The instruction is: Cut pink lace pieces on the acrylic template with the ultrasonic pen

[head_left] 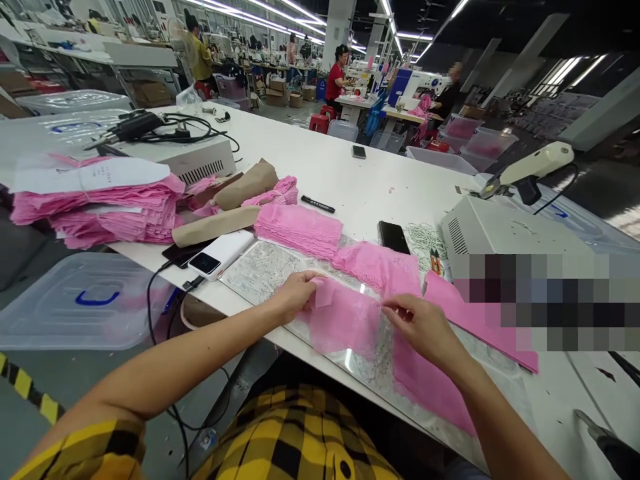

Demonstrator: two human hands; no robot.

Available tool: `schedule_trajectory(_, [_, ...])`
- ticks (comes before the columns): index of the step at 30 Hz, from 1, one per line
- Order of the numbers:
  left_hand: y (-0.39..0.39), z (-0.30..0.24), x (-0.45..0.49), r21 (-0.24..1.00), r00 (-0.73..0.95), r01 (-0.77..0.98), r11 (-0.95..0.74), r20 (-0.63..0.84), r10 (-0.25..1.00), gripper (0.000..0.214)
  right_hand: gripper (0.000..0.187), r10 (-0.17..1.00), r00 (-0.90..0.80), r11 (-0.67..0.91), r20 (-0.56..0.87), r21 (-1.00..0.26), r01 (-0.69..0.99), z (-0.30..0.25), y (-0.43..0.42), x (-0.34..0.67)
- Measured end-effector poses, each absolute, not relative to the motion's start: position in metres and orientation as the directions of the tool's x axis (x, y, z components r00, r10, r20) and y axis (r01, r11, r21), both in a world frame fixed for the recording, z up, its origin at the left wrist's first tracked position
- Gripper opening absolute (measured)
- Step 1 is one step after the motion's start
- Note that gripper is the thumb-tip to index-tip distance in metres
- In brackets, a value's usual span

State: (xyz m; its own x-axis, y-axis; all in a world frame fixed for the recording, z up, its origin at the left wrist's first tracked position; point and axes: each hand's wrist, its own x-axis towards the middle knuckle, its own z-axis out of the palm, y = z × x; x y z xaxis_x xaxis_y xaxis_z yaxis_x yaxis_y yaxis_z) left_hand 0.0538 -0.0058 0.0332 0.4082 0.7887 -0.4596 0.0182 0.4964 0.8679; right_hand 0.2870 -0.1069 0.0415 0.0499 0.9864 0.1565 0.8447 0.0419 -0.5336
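Between my two hands a thin pink fabric piece [345, 323] is spread over a glossy patterned board [265, 267]. My left hand [296, 293] pinches its upper left corner, where a small flap is folded over. At the upper right corner, my right hand [415, 320] has thumb and fingertips pressed together on the edge. Another pink piece [430, 383] lies partly under my right forearm. Just beyond my hands are a neat stack of pink pieces [300, 230] and a looser pink pile [377, 263]. A long pink strip [480, 320] lies to the right.
Bundled pink fabric [115, 213] is piled at the left, near a white power bank [220, 253] with cables. A black phone [394, 237], a marker [318, 204], orange snips [435, 262] and white strings lie beyond the board. Grey boxes bear handheld electric tools [537, 170]. Other people sit farther back.
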Motion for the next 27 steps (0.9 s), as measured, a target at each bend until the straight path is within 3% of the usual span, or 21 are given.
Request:
schedule_trajectory(2, [-0.008, 0.030, 0.049, 0.831, 0.400, -0.034, 0.555, -0.498, 0.769, 0.005, 0.026, 0.997, 0.066, -0.033, 0.045, -0.519, 0.854, 0.032, -0.115, 0.290])
schedule_trajectory(5, [-0.014, 0.032, 0.053, 0.773, 0.423, -0.105, 0.626, -0.535, 0.731, 0.008, 0.032, 0.998, 0.067, -0.062, -0.009, -0.528, 0.847, 0.028, -0.122, 0.283])
schedule_trajectory(11, [-0.025, 0.050, 0.072, 0.648, 0.531, -0.233, 0.725, -0.540, 0.653, 0.019, 0.060, 0.999, 0.049, -0.052, -0.024, -0.705, 0.707, 0.032, -0.108, 0.257])
schedule_trajectory(14, [-0.026, 0.058, 0.079, 0.610, 0.538, -0.324, 0.723, -0.510, 0.671, 0.023, 0.066, 0.992, 0.112, -0.031, 0.052, -0.776, 0.630, 0.033, -0.103, 0.256])
schedule_trajectory(17, [-0.025, 0.061, 0.086, 0.575, 0.511, -0.428, 0.697, -0.482, 0.712, 0.025, 0.057, 0.948, 0.239, -0.004, 0.209, -0.745, 0.667, 0.035, -0.112, 0.256])
schedule_trajectory(23, [-0.035, 0.053, 0.107, 0.509, 0.448, -0.562, 0.652, -0.476, 0.757, 0.022, 0.046, 0.922, 0.175, 0.039, 0.346, -0.530, 0.847, 0.023, -0.128, 0.240])
schedule_trajectory(27, [-0.034, 0.046, 0.117, 0.533, 0.393, -0.596, 0.601, -0.458, 0.797, 0.020, 0.007, 0.858, 0.072, 0.146, 0.509, -0.375, 0.915, 0.015, -0.111, 0.250])
